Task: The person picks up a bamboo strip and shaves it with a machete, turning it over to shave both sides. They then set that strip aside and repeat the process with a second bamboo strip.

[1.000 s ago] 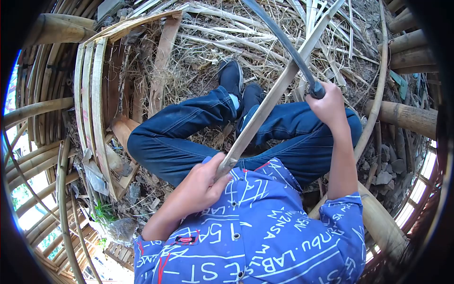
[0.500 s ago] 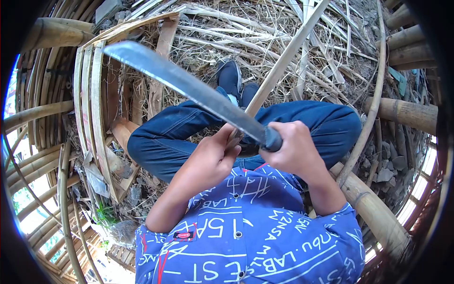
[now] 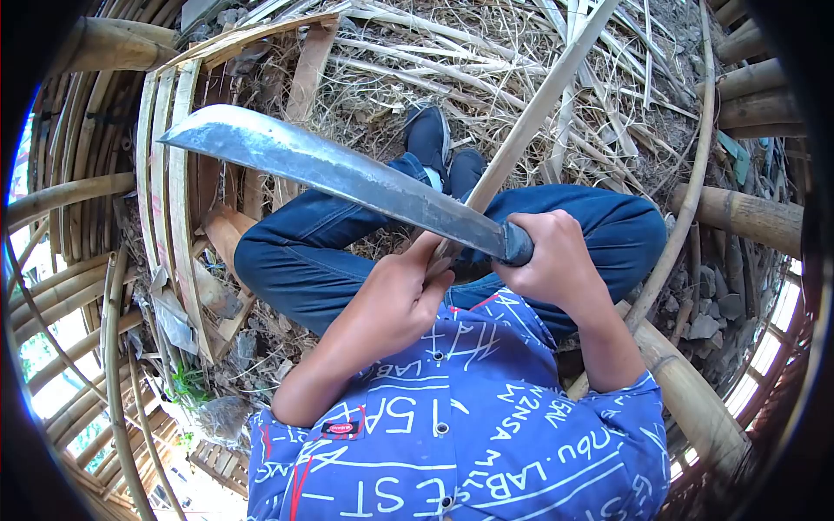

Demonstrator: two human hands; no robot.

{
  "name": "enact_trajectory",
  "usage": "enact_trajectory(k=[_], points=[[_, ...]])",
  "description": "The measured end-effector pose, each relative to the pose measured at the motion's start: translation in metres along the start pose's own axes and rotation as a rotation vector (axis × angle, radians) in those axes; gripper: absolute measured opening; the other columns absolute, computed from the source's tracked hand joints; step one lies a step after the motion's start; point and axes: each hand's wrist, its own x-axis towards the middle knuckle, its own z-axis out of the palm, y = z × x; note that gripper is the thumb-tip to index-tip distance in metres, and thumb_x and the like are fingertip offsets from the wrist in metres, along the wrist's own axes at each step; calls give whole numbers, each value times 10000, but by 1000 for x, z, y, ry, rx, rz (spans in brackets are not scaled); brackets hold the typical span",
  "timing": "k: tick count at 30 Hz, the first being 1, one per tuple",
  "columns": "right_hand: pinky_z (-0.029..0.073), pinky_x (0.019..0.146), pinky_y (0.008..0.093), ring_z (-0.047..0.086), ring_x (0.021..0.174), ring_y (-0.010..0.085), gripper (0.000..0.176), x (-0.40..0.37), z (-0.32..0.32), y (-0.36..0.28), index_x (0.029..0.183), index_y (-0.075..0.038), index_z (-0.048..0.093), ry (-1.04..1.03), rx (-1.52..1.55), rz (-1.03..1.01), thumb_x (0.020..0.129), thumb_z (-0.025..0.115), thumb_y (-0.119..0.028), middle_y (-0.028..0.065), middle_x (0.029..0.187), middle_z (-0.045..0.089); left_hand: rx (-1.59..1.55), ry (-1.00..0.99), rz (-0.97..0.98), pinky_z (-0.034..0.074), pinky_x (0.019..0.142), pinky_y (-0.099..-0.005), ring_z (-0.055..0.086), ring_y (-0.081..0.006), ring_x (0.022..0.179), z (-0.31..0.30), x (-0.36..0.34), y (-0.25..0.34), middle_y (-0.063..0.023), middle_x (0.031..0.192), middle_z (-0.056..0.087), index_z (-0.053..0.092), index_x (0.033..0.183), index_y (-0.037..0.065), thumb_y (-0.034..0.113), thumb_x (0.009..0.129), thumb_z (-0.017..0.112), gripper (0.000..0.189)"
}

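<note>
My right hand (image 3: 554, 262) is closed round the handle of a machete (image 3: 334, 178), whose long dark blade with a bright edge reaches out to the upper left. My left hand (image 3: 398, 291) grips the near end of a long pale bamboo strip (image 3: 532, 119) between thumb and fingers. The strip runs away up and to the right, past my shoes. Near my left fingers the blade crosses over the strip and hides a short part of it. Both hands are above my lap, close to the blue shirt.
A wooden slatted crate (image 3: 181, 191) stands to the left. Bamboo shavings and split strips (image 3: 434, 65) litter the ground ahead. Thick bamboo poles (image 3: 738, 208) lie at the right, with broken stones (image 3: 708, 313) near them. A bamboo slat wall (image 3: 74, 208) rises at the far left.
The machete has turned so more of its blade's flat shows, its tip shifting left and down. My right hand has moved slightly right; my left hand still grips the strip.
</note>
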Motion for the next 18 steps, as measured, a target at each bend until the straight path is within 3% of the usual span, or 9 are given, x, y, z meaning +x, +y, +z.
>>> enact_trajectory(k=[7, 16, 18], points=[[513, 647, 446, 631, 666, 379, 194, 2, -2, 9, 710, -54, 666, 45, -132, -3, 620, 716, -218, 181, 656, 632, 83, -40, 5, 459, 861, -308, 604, -178, 1016, -3, 3, -3, -199, 1029, 647, 506, 1223, -53, -5, 857, 546, 371], [506, 644, 434, 636, 654, 360, 209, 2, -1, 15, 727, -78, 677, 77, -216, -22, 606, 731, -239, 158, 646, 638, 46, -56, -23, 465, 840, -316, 596, -182, 975, -5, 3, -3, -172, 1044, 641, 518, 1208, -59, 19, 864, 549, 354], [505, 639, 433, 636, 654, 357, 212, 2, -3, 16, 727, -83, 673, 76, -200, -35, 600, 736, -240, 152, 644, 637, 44, -16, 59, 471, 795, -308, 589, -163, 907, -4, 3, -6, -151, 998, 641, 522, 1202, -56, 23, 862, 553, 351]])
